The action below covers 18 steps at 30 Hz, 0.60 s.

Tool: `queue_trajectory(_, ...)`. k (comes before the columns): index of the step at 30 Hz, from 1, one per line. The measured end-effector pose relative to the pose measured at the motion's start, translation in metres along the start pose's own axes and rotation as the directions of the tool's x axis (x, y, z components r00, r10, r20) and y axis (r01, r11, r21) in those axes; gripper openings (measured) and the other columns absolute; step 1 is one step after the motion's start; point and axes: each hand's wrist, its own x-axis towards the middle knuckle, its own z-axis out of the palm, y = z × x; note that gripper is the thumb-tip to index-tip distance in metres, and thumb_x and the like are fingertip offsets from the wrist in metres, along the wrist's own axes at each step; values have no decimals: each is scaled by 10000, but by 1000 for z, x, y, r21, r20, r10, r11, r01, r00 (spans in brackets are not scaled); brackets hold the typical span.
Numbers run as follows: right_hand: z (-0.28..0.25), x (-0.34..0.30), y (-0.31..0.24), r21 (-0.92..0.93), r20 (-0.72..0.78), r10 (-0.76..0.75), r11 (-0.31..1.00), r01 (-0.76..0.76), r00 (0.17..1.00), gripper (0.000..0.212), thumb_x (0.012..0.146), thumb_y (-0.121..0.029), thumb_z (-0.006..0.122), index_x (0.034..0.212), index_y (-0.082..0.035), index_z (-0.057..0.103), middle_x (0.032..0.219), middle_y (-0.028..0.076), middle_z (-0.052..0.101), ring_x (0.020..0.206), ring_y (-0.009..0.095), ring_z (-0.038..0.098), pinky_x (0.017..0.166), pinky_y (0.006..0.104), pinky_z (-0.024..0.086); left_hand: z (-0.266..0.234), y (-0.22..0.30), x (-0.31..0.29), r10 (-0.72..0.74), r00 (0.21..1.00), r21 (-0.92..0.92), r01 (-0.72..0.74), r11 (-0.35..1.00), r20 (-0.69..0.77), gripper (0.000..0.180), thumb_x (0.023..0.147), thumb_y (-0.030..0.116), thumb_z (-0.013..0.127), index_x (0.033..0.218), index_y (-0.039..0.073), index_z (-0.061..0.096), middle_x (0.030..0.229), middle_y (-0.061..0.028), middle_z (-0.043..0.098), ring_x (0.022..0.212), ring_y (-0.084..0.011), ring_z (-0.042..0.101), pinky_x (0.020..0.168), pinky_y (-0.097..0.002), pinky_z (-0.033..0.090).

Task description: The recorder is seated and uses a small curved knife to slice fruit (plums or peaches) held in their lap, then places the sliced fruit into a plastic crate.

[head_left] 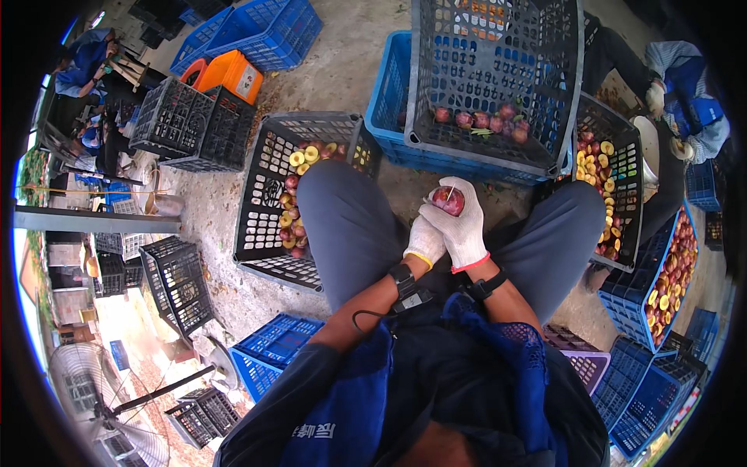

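Note:
Between my knees, my two gloved hands come together around a dark red plum (448, 201). A thin pale line runs across the top of the fruit; I cannot make out whether it is a cut or a blade. My right hand (465, 226), in a white glove with a red cuff, curls round the plum's far and right sides. Pressed against it from the lower left is my left hand (426, 240), its glove edged in yellow, closed at the fruit with most fingers hidden. Straight ahead, a tilted black crate (498, 74) holds several whole plums (496, 122).
The tilted crate rests on a blue crate (385, 93). Black crates with halved, yellow-fleshed plums stand beside my left knee (261, 171) and right knee (627, 167). A full blue crate (626, 307) is at far right. Co-workers (685, 93) sit nearby; a fan (101, 405) stands lower left.

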Motion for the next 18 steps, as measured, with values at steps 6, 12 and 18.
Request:
queue_trajectory(6,-2,0,-10,-46,66,-36,998,39,997,561,743,16,826,1245,-21,578,1095,94,648,978,167,672,920,330,551,1,-30,12,306,951,49,-304,951,-37,261,936,193,585,1160,110,690,1171,-140,716,1094,-303,683,872,-394,556)
queue_trajectory(12,-31,1,-22,456,147,266,836,-304,953,495,842,-2,718,1306,-15,548,1089,124,662,920,255,706,932,378,557,0,54,-2,312,934,694,-339,635,171,158,894,209,617,969,119,724,906,-120,728,837,-340,712,706,-452,569)
queue_trajectory(18,-10,-1,-40,177,170,74,979,-104,983,670,802,23,760,1416,-9,494,1085,110,661,922,217,695,919,353,561,-10,33,-3,117,988,274,-87,958,-96,171,896,215,606,936,110,735,848,-136,730,781,-377,714,691,-478,580)
